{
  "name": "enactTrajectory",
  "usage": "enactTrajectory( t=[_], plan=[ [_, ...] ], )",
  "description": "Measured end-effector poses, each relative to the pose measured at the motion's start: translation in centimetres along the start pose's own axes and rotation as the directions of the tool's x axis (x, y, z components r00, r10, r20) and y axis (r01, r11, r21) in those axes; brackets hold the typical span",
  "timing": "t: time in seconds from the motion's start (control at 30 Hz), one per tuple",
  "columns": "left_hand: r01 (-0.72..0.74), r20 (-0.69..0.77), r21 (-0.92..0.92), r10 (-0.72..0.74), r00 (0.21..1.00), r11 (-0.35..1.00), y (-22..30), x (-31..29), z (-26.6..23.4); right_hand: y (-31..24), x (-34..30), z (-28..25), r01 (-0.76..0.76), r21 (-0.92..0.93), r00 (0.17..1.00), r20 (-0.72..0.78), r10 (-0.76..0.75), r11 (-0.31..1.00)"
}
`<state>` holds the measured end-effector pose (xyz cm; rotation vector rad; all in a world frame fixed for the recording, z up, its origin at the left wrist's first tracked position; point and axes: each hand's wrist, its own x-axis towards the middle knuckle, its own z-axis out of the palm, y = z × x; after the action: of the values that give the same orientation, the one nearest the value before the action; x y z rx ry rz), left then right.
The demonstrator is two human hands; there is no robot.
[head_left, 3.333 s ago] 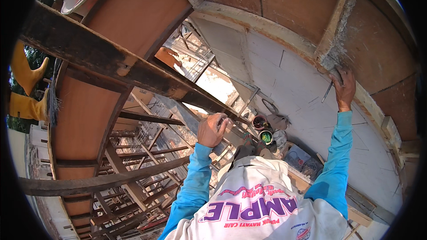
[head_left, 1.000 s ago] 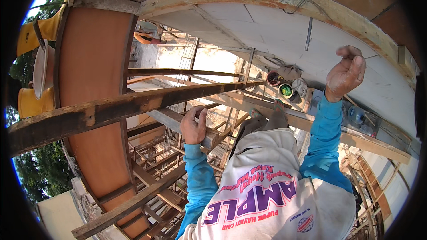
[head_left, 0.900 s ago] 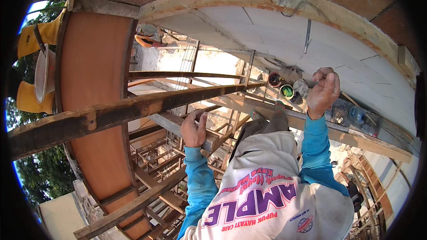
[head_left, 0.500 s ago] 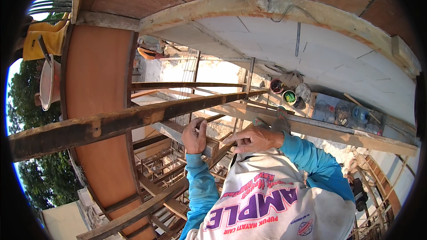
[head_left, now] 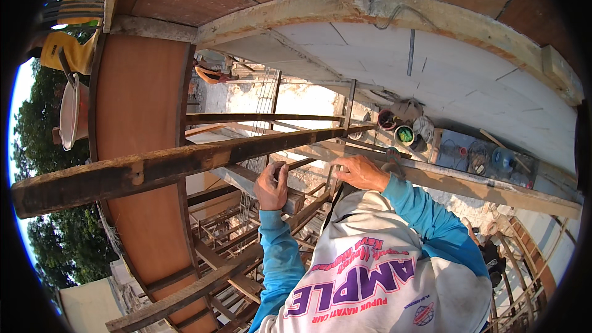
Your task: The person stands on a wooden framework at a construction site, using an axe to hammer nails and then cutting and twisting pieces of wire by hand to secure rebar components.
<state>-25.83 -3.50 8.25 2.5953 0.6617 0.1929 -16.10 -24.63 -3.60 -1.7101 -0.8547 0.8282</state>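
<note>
My left hand (head_left: 271,186) is raised in front of me with its fingers curled, just above the end of a squared timber (head_left: 232,177). To its right, my right hand (head_left: 362,174) bends its fingers down and to the left, the tips drawn together. Whatever either hand grips, if anything, is too small or hidden to make out. A gap lies between the hands. Beyond them a long dark-stained wooden beam (head_left: 166,168) slants across from the left edge. Neither hand appears to touch that beam.
A plywood panel (head_left: 140,86) stands upright at left, beside an orange-red tub (head_left: 74,114). Below are timber props (head_left: 237,280) and a long ledge beam (head_left: 487,192). A bucket with green contents (head_left: 404,135) sits farther off. Overhead runs a curved frame timber (head_left: 277,11); a person (head_left: 211,75) is far below.
My right hand has lifted slightly, and its outstretched fingers have bent downward. The left hand stays nearly in place, turned a little. The view has shifted slightly.
</note>
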Motion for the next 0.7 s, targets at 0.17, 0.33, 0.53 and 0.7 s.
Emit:
enactTrajectory(
  t=[0.17, 0.33, 0.53, 0.7],
  plan=[
    [-0.007, -0.008, -0.032, 0.007, 1.000, 0.999, 0.0, 0.0, 0.2, 5.0, -3.6, -3.3, -0.302, 0.069, 0.953, -0.021, 0.304, 0.951],
    [-0.010, -0.022, -0.044, 0.009, 1.000, 0.999, -0.1, 0.7, 0.3, 8.4, -3.5, -5.0, -0.298, 0.073, 0.936, -0.172, 0.306, 0.952],
    [0.009, -0.048, -0.043, -0.011, 0.999, 0.999, 0.4, 0.6, -0.5, 6.0, 0.7, -5.1, -0.201, 0.102, 0.940, -0.260, 0.221, 0.974],
    [-0.037, -0.063, -0.021, 0.036, 0.997, 0.999, 0.4, 0.3, -1.3, 2.4, 4.9, -3.4, -0.187, 0.193, 0.971, -0.116, 0.211, 0.963]
  ],
)
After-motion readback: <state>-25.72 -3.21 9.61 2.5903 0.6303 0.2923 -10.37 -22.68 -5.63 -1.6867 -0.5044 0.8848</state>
